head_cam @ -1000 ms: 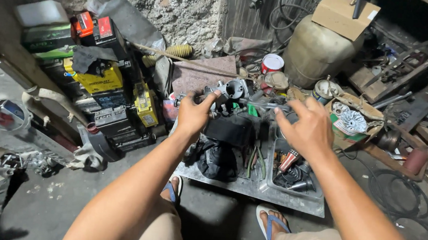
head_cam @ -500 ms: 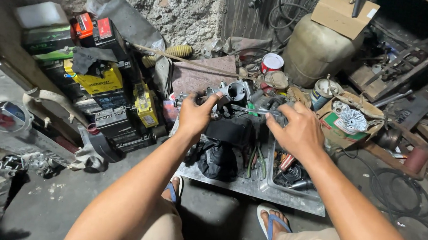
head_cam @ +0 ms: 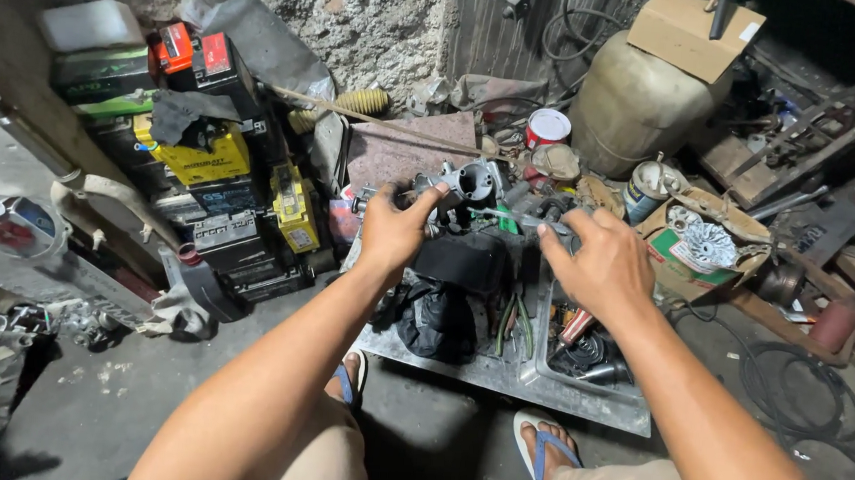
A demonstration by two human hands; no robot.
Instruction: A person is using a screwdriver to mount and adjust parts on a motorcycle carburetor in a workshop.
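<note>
The left hand is closing its fingers around a grey metal engine part, holding it up just above the far edge of a metal tray that is lying on the floor. The right hand is curling over a thin metal tool whose tip is pointing left toward the part; how tightly that hand is gripping cannot be told, since its fingers are hiding the handle.

A dark cloth bundle is lying in the tray just below the hands, with pliers and small parts to its right. A stack of batteries is standing at the left, a red-and-white tin at the far side, and a large pale jug beyond it at the right.

To do this well, I judge the left hand should be keeping the part steady and turned so its opening is facing the tool, while the right hand is bringing the tip in straight and slowly. Working over the tray is sensible: anything that is dropping out will be landing there rather than among the clutter on the floor.
</note>
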